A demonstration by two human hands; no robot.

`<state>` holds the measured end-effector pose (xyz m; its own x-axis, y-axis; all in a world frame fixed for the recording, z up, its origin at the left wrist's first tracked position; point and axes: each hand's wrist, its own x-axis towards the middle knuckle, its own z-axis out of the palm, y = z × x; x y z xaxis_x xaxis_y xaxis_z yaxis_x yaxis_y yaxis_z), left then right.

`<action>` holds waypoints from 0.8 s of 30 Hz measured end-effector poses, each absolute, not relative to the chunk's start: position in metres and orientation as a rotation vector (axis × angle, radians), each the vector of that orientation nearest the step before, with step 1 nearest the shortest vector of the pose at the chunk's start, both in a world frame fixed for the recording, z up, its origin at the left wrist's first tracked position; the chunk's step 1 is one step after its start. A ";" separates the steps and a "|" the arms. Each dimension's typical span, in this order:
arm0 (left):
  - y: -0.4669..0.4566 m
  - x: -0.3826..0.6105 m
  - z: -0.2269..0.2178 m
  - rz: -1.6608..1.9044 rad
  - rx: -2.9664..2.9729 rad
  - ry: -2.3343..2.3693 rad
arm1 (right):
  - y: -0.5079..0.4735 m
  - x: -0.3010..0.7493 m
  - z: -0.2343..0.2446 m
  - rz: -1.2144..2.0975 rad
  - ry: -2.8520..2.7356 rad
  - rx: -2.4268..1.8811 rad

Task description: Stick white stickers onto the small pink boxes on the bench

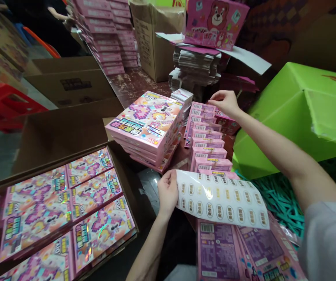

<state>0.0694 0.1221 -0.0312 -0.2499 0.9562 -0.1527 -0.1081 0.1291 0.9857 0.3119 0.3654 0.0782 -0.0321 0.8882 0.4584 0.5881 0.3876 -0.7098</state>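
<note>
My left hand pinches the left edge of a white sheet of oval stickers. Some spots on the sheet look bare or paler. My right hand is at the far end of a row of pink boxes, its fingertips bent down on the farthest one. The boxes overlap like steps, each showing a barcode on its edge. Whether a sticker is between my right fingertips is too small to tell. Below the sheet, more pink boxes lie with their purple backs up.
At left stands an open carton holding pink boxes. A stack of pink boxes sits mid-table. Behind are flat card bundles, a bear-printed pink box and a brown carton. A green box and teal pieces are at right.
</note>
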 end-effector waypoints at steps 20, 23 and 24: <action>0.127 0.065 -0.047 1.234 0.887 1.416 | 0.500 0.354 0.007 0.499 -1.797 -1.461; 0.126 0.064 -0.046 1.224 0.882 1.437 | 0.499 0.354 0.004 0.381 -1.846 -1.459; 0.125 0.063 -0.046 1.223 0.883 1.446 | 0.499 0.354 0.004 0.357 -1.863 -1.465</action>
<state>0.0630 0.1252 -0.0460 -0.2283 0.9457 -0.2312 -0.0711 0.2206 0.9728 0.3537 0.4988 0.0039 -0.0868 0.9254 0.3690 0.7232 0.3133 -0.6155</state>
